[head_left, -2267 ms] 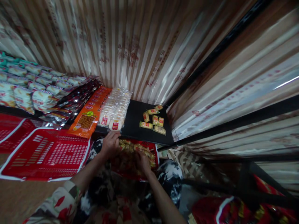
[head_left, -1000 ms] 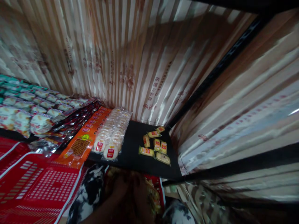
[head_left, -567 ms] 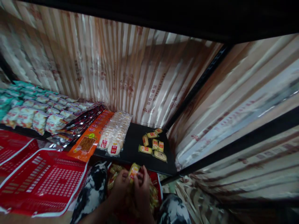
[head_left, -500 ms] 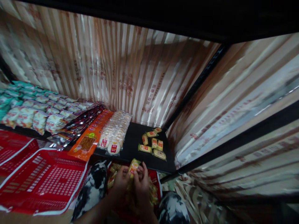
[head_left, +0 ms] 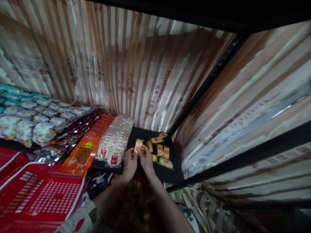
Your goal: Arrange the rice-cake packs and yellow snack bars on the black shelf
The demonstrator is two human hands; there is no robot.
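Pinching one small cake pack (head_left: 138, 145) between left hand (head_left: 130, 161) and right hand (head_left: 145, 158): both narrow, left closed at the near-left side, right closed at the near-right side. Held over the black shelf (head_left: 167, 176), in from the front edge, between the clear cracker packs (head_left: 114, 158) and seven loose cakes (head_left: 166, 163) grouped toward the right edge. Cannot tell whether touching the shelf or just above. Printed label facing up, long side running roughly front to back.

Handling notes: grip lightly; probably soft inside a thin wrapper, so likely to crush under a hard squeeze. Keep label uppermost and square up to the front edge before loosening. If setting down, lower level, then release both sides together to avoid dragging the wrapper askew. Mind the right knuckles: very near the loose cake partly hidden behind that hand, easy to nudge. Mind the left side too, with cracker packs just beside the left hand. Carry both forearms clear of the front edge. Noted also: red basket (head_left: 58, 194) below the front edge, toward the left.
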